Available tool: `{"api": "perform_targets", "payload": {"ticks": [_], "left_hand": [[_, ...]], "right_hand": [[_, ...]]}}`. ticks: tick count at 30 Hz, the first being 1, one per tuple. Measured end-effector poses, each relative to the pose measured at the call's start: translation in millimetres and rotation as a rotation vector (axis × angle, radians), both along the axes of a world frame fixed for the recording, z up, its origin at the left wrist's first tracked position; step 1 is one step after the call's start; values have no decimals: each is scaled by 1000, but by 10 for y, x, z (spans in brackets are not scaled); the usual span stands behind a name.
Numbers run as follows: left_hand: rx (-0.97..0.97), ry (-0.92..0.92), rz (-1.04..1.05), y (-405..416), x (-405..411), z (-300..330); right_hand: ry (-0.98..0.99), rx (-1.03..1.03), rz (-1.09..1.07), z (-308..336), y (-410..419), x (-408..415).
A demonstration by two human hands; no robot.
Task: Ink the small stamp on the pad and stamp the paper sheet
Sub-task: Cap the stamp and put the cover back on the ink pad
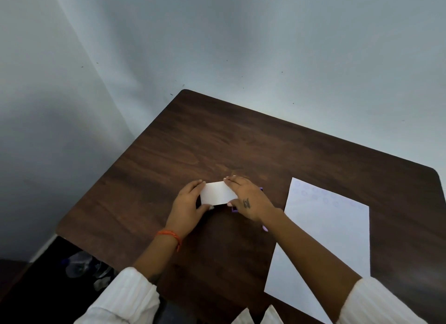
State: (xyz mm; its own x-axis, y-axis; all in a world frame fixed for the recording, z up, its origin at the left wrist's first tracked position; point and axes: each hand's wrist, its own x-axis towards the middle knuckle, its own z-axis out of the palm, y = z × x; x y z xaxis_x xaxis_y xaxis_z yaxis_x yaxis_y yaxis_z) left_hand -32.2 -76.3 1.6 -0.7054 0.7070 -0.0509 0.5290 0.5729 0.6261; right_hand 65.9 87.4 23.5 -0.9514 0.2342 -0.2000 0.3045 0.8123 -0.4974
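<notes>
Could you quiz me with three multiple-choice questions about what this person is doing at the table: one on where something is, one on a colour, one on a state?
1. Where does the paper sheet lie relative to the hands?
A. To their right
B. To their left
C. Beneath them

2. What colour is the band on the left wrist?
A. Green
B. Orange
C. Black

3. What is the white box doing?
A. Lying alone
B. Held by both hands
C. Stacked on the sheet

Answers: 1 A, the sheet lies right of the right hand; 2 B, it is orange; 3 B, the left hand and right hand grip its ends.

purple pad (pixel 234 210) mostly under right hand (pixel 246 200)
</notes>
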Motion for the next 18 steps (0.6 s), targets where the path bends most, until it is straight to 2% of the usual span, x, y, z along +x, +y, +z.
{"api": "perform_targets", "payload": {"ticks": [3,7,18], "left_hand": [[41,-6,-51,203,124,74],[-15,-38,-97,392,324,42],[-97,-57,-126,576,466,-107]], "right_hand": [[12,20,-68,45,169,214],[-37,9,-139,26,282,460],[-89,-36,-186,-111,404,652]]}}
